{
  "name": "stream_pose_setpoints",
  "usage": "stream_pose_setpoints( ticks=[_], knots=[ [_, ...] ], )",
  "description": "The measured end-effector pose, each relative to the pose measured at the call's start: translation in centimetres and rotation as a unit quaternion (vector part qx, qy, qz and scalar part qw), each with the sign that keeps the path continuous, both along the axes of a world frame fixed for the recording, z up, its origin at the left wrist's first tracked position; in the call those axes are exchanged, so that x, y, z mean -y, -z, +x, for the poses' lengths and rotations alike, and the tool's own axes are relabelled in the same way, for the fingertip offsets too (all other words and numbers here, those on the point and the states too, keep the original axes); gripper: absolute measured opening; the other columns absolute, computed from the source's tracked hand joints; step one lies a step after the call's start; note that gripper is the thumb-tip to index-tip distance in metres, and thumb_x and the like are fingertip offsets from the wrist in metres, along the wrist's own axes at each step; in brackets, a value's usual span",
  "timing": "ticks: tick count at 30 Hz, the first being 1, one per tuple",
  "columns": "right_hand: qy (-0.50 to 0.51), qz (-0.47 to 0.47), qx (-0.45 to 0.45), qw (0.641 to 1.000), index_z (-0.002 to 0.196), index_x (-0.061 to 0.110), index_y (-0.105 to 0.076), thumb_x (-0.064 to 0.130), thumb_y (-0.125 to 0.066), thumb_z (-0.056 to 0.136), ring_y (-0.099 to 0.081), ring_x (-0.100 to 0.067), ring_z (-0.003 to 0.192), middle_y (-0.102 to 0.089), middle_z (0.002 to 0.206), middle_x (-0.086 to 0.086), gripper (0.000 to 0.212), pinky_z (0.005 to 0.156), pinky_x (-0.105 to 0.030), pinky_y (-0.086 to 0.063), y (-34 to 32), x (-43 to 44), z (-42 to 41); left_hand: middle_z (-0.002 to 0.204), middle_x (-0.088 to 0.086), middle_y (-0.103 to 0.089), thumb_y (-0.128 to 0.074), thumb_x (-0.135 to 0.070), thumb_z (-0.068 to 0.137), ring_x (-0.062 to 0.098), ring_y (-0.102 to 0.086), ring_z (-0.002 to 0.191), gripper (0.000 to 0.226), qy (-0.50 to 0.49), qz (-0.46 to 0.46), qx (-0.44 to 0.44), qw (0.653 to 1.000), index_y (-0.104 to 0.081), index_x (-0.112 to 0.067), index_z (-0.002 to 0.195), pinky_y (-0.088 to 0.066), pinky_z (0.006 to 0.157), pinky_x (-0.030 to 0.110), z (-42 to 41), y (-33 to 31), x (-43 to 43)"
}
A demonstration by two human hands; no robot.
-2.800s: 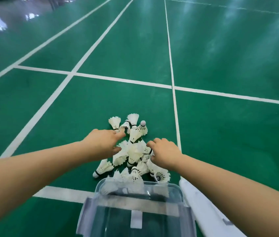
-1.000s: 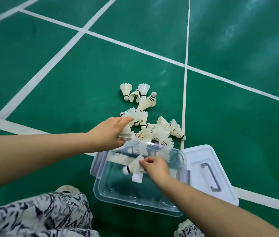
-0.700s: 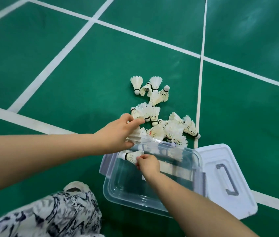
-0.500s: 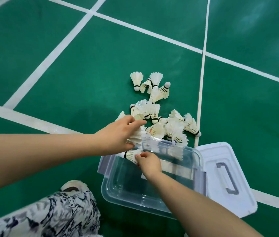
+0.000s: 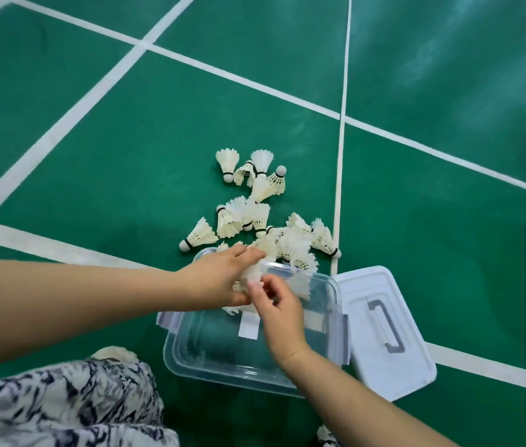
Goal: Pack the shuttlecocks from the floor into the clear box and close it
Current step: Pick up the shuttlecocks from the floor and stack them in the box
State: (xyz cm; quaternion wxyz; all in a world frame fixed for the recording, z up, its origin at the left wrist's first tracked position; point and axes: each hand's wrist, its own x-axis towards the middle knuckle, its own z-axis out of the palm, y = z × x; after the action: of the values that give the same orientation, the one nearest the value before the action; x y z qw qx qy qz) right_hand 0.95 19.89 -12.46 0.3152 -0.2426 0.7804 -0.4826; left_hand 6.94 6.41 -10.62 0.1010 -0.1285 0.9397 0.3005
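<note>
Left hand (image 5: 216, 279), grip clamped on shuttlecocks (image 5: 254, 271), has come over box (image 5: 190, 366), centre frame; right hand (image 5: 279, 312) grip unclear; packing barely begun.

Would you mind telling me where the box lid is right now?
In the head view, the lid lies handle-up on the floor at lower right, just right of the box, across a white court line.

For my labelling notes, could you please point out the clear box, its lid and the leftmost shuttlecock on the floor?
clear box (image 5: 229, 379), head view, near rim.
lid (image 5: 364, 285), head view, flat top.
leftmost shuttlecock (image 5: 200, 236), head view, feather skirt.
</note>
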Motion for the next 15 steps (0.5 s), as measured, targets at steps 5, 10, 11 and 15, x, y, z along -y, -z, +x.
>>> stream_pose_setpoints(
  ticks=[5, 10, 11, 15],
  knots=[
    [0.058, 0.064, -0.06, 0.994, 0.05, 0.022, -0.037, 0.019, -0.062, 0.083, -0.035, -0.011, 0.055, -0.038, 0.056, 0.006, 0.041, 0.056, -0.029, -0.028, 0.3, -0.8, -0.5, 0.147, 0.002, -0.029, -0.066, -0.037, 0.08, 0.022, -0.043, 0.128, 0.085, 0.027, -0.001, 0.017, 0.999, -0.014, -0.024, 0.146, -0.039, 0.104, 0.038, -1.2, 0.0, -0.5],
    [0.083, 0.191, -0.064, 0.976, 0.057, 0.017, -0.043, 0.022, -0.053, 0.085, -0.04, -0.016, 0.055, -0.047, 0.057, 0.004, 0.03, 0.053, -0.031, -0.03, 2.9, -2.3, -2.0, 0.138, -0.004, -0.04, -0.071, -0.04, 0.075, 0.014, -0.051, 0.115, 0.08, -0.033, 0.001, -0.044, 0.998, -0.027, -0.029, 0.141, -0.044, 0.098, 0.033, -1.4, -0.7, 1.5],
    [0.071, 0.215, -0.055, 0.972, 0.061, 0.015, -0.047, 0.024, -0.052, 0.086, -0.041, -0.016, 0.056, -0.05, 0.059, 0.002, 0.027, 0.052, -0.03, -0.03, 3.6, -2.3, -2.3, 0.136, -0.004, -0.042, -0.071, -0.039, 0.075, 0.012, -0.052, 0.112, 0.077, -0.044, 0.002, -0.055, 0.998, -0.03, -0.028, 0.14, -0.044, 0.095, 0.031, -1.3, -0.8, 1.9],
    [0.031, 0.237, -0.013, 0.971, 0.081, 0.012, -0.063, 0.032, -0.051, 0.092, -0.047, -0.017, 0.059, -0.06, 0.068, -0.004, 0.026, 0.054, -0.028, -0.033, 5.9, -1.6, -2.6, 0.128, -0.005, -0.05, -0.07, -0.035, 0.078, 0.009, -0.057, 0.105, 0.062, -0.075, 0.009, -0.077, 0.994, -0.042, -0.027, 0.132, -0.045, 0.089, 0.027, -1.0, -0.7, 2.7]
  ],
)
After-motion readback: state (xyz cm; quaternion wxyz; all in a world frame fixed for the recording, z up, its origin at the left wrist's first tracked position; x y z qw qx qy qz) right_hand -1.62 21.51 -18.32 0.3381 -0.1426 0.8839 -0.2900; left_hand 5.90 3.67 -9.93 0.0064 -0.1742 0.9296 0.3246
